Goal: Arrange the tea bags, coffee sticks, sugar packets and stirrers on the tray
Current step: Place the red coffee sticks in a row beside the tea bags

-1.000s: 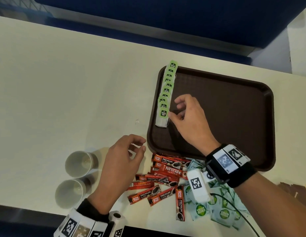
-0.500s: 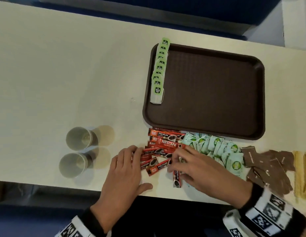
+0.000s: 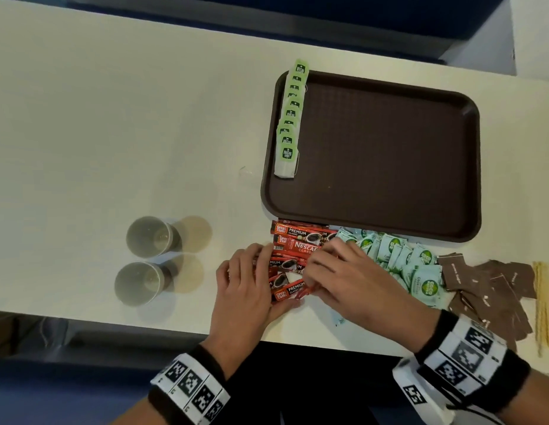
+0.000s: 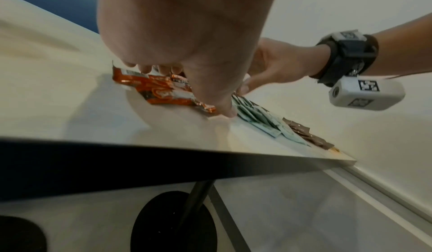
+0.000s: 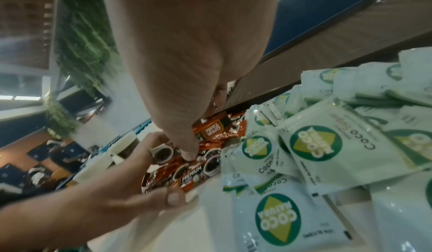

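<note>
From the head view the coffee sticks (image 3: 293, 253) lie heaped just below the tray's (image 3: 469, 167) near rim, the left hand (image 3: 251, 289) and right hand (image 3: 343, 277) curled round opposite sides of the heap. At the left wrist they look thin, light and crinkly, likely slippery (image 4: 161, 91). At the right wrist the thumb (image 5: 187, 150) presses the pile, so gathering them by their long edges seems safest

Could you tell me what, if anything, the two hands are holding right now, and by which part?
Both hands are gathering the coffee sticks on the table: the left hand grips the pile at its left ends, the right hand at its right ends. Nothing looks lifted.
</note>
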Motion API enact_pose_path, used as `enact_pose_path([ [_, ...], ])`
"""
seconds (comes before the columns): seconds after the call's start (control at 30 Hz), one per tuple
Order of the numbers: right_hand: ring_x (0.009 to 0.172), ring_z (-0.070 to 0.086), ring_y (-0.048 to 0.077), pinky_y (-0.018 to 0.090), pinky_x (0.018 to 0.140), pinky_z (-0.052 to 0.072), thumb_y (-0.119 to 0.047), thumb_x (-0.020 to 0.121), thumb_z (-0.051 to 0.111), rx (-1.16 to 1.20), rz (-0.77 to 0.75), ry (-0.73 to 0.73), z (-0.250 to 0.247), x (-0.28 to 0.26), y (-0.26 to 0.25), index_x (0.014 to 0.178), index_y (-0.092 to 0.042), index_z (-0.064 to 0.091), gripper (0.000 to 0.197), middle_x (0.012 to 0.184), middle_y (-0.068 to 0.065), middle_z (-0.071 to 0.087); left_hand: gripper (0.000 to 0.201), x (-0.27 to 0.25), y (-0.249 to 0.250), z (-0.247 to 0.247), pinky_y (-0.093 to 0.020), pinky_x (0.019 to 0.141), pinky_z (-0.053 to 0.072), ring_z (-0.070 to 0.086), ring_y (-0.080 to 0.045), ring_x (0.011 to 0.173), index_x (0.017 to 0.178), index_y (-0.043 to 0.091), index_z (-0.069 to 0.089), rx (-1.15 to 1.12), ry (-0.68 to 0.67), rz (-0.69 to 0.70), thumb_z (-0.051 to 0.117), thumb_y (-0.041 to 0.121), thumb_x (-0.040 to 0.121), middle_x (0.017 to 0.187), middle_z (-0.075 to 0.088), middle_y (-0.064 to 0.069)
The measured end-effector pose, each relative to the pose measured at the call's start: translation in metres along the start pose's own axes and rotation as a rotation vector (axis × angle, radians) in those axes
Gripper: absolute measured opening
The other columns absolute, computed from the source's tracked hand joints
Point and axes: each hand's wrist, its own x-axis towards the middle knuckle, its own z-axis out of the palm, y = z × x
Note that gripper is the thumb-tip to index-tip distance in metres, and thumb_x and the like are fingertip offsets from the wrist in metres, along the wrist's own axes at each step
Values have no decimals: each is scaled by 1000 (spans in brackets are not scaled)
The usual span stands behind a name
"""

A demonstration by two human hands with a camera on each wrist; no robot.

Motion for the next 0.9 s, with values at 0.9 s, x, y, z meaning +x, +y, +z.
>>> enact_pose_path([
  [0.9, 92, 63, 21, 38, 79, 57, -19, 86, 87, -109, 344, 136, 8, 32, 10, 116, -16, 68, 36, 104, 1, 67, 37, 30, -9, 24, -38, 73, 52, 62, -25, 84, 121, 12, 56, 4, 171, 357, 32, 40, 114, 98, 66, -5],
])
